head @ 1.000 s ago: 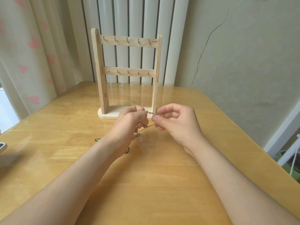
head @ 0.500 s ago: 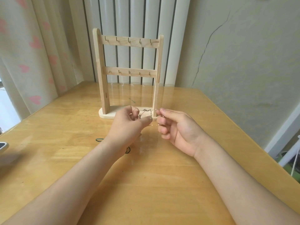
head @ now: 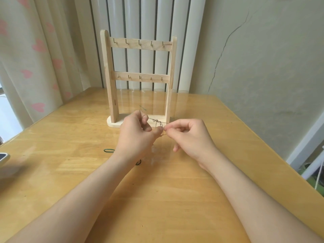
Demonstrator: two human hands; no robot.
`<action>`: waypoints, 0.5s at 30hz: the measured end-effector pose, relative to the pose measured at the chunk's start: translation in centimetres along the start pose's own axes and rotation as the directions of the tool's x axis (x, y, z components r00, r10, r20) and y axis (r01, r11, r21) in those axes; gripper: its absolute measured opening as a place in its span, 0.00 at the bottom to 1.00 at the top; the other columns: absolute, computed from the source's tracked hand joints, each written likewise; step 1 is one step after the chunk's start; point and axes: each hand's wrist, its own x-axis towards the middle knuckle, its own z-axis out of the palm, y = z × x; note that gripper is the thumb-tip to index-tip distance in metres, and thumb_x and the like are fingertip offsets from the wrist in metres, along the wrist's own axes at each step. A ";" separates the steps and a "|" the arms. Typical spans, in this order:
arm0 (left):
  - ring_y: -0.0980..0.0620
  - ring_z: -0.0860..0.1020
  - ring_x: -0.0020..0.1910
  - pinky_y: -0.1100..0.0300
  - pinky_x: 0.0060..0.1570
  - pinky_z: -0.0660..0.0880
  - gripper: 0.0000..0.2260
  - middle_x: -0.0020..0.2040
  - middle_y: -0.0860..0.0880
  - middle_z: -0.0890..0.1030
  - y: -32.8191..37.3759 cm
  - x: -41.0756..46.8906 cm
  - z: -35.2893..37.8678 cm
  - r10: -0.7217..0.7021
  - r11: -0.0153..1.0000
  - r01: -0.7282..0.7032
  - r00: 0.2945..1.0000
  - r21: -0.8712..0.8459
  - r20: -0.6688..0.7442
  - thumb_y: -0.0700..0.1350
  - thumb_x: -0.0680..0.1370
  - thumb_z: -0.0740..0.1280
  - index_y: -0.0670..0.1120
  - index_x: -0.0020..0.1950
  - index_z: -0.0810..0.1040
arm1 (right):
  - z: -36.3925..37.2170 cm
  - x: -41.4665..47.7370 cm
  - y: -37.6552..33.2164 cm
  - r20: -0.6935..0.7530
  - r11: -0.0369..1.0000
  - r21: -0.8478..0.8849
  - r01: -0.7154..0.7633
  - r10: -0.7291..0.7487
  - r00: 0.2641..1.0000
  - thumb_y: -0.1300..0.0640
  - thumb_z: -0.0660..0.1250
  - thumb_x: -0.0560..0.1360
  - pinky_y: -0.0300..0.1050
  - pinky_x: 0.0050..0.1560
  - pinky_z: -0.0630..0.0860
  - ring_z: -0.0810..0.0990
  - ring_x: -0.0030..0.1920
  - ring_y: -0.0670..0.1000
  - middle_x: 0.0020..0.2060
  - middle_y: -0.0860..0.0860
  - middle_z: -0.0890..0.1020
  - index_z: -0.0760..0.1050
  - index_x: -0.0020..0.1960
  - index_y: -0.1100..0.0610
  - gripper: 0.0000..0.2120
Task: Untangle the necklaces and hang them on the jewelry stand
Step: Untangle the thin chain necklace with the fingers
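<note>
A thin tangled necklace chain (head: 157, 122) is held at frame centre, stretched between both hands above the wooden table (head: 70, 130). It is pinched by the curled fingers of the left hand (head: 135, 135) at one end and by the thumb and forefinger of the right hand (head: 188, 135) at the other. A wooden jewelry stand (head: 138, 76) is seen upright just behind, all hooks bare. A dark green loop (head: 108, 151) is noted on the table, left of the left wrist.
</note>
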 end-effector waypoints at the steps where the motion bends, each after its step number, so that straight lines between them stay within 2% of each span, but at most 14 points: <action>1: 0.53 0.65 0.24 0.59 0.29 0.68 0.20 0.26 0.56 0.67 0.0 0.0 0.0 0.009 1.000 -0.009 1.000 0.014 -0.007 0.39 0.76 0.77 0.48 0.44 0.64 | 0.1 0.1 0.2 -0.022 0.999 -0.038 0.023 -0.024 0.999 0.56 0.75 0.76 0.45 0.36 0.80 0.80 0.27 0.51 0.33 0.51 0.77 0.88 0.46 0.51 0.03; 4: 0.50 0.67 0.29 0.48 0.33 0.72 0.19 0.29 0.54 0.69 0.1 -0.1 0.2 0.068 0.994 -0.065 0.997 0.089 -0.030 0.39 0.75 0.75 0.49 0.43 0.64 | 0.5 0.4 0.9 -0.040 0.982 -0.168 0.085 -0.093 0.995 0.49 0.76 0.76 0.57 0.40 0.84 0.79 0.33 0.49 0.36 0.47 0.77 0.88 0.51 0.45 0.05; 7: 0.49 0.69 0.32 0.40 0.39 0.79 0.18 0.31 0.53 0.71 0.3 -0.3 0.4 0.125 0.983 -0.118 0.991 0.140 -0.041 0.39 0.74 0.75 0.50 0.42 0.65 | 0.7 0.3 1.1 0.017 0.970 -0.221 0.101 -0.100 0.995 0.48 0.75 0.78 0.61 0.47 0.84 0.75 0.38 0.48 0.42 0.45 0.74 0.88 0.52 0.42 0.04; 10: 0.48 0.74 0.33 0.40 0.40 0.79 0.17 0.31 0.54 0.74 0.4 -0.5 0.3 0.135 0.979 -0.130 0.991 0.158 -0.018 0.41 0.74 0.74 0.52 0.42 0.65 | 0.5 0.0 0.8 0.021 0.984 -0.152 0.094 -0.092 0.996 0.50 0.76 0.78 0.58 0.47 0.85 0.74 0.36 0.45 0.38 0.38 0.77 0.88 0.51 0.45 0.03; 12: 0.45 0.78 0.35 0.41 0.38 0.78 0.14 0.35 0.53 0.77 0.4 -0.7 0.3 0.125 0.978 -0.121 0.992 0.172 -0.014 0.44 0.72 0.73 0.52 0.41 0.66 | 0.5 0.0 0.3 0.027 0.996 -0.068 0.053 -0.051 0.998 0.53 0.75 0.79 0.51 0.41 0.83 0.76 0.34 0.46 0.36 0.37 0.80 0.87 0.49 0.49 0.03; 15: 0.39 0.81 0.37 0.44 0.35 0.77 0.11 0.40 0.46 0.81 0.3 -0.5 0.2 0.085 0.976 -0.071 0.994 0.204 -0.062 0.41 0.73 0.71 0.48 0.42 0.68 | 0.4 0.1 -0.3 0.058 0.986 0.125 -0.109 0.103 0.993 0.58 0.71 0.80 0.48 0.40 0.84 0.82 0.44 0.49 0.44 0.49 0.83 0.85 0.44 0.56 0.07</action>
